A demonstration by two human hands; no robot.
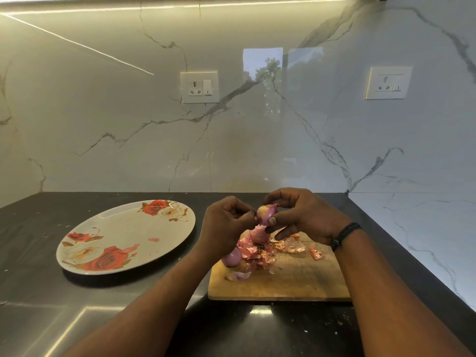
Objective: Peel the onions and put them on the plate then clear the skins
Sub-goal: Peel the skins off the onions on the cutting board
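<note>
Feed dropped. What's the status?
Both hands grip one onion, mid-peel. Plate holds no onions. Skins pile on board.

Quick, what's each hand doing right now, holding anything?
Left hand: closed, pinching a strip of skin on the onion.
Right hand: closed around the same onion, held above the cutting board.

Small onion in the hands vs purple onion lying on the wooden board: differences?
The small onion in the hands is held up above the wooden cutting board, half-skinned, with pale flesh showing. The purple onion on the board lies untouched among loose skins, evenly purple. Both look similar in size; neither is on the floral plate.
</note>
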